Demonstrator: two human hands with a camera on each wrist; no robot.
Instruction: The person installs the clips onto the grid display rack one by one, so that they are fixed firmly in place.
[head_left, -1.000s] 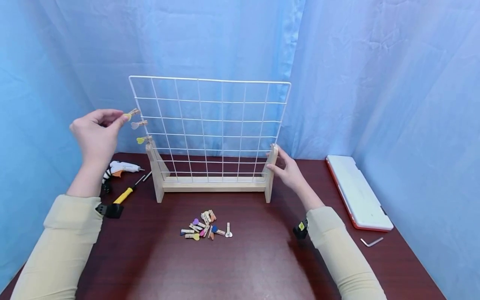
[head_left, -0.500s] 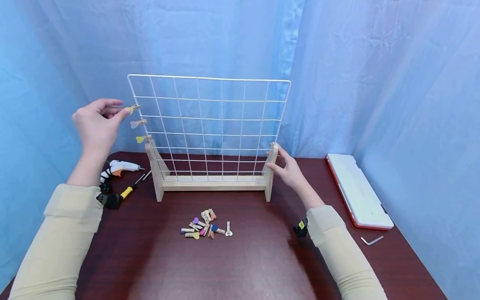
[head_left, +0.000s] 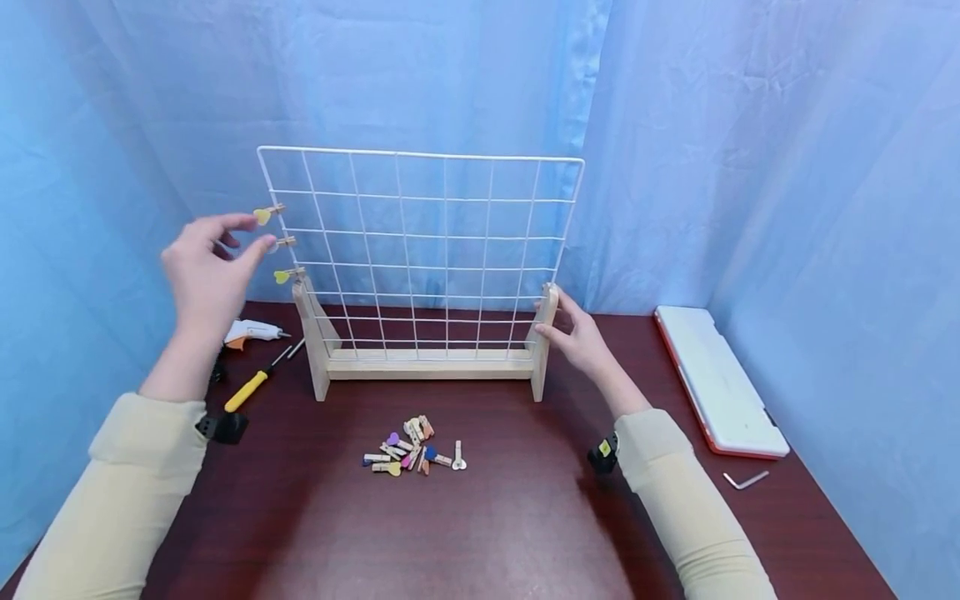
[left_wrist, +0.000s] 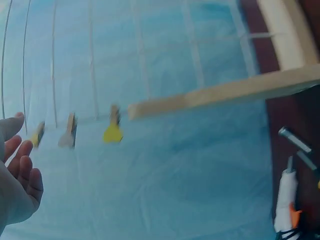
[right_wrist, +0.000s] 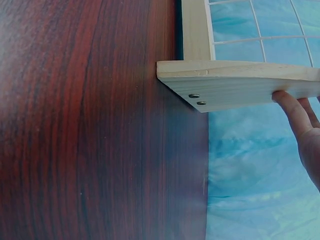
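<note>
A white wire grid (head_left: pixel 420 221) stands upright in a pale wooden stand (head_left: pixel 431 368). Three small clothespins with hearts sit along the grid's left edge: a pale yellow one (head_left: pixel 262 216) on top, a whitish one (left_wrist: pixel 67 138) in the middle, a bright yellow one (left_wrist: pixel 113 132) lowest. Beside the upper two is my left hand (head_left: pixel 210 271), thumb and fingers parted with nothing between them. My right hand (head_left: pixel 581 337) holds the stand's right side post (head_left: pixel 545 342), thumb at its front edge; its other fingers are partly hidden behind. Screw heads (right_wrist: pixel 194 96) show on that post.
Several more heart clothespins (head_left: pixel 393 468) lie in a loose pile before the stand. At left are a glue gun (head_left: pixel 255 331) and a yellow-handled screwdriver (head_left: pixel 246 392). At right lie a white case (head_left: pixel 716 375) with a red edge and a hex key (head_left: pixel 746 481).
My left hand pushed the pale yellow clothespin onto the grid's left edge, then let it go, its fingers spreading. My right hand stays on the post.
</note>
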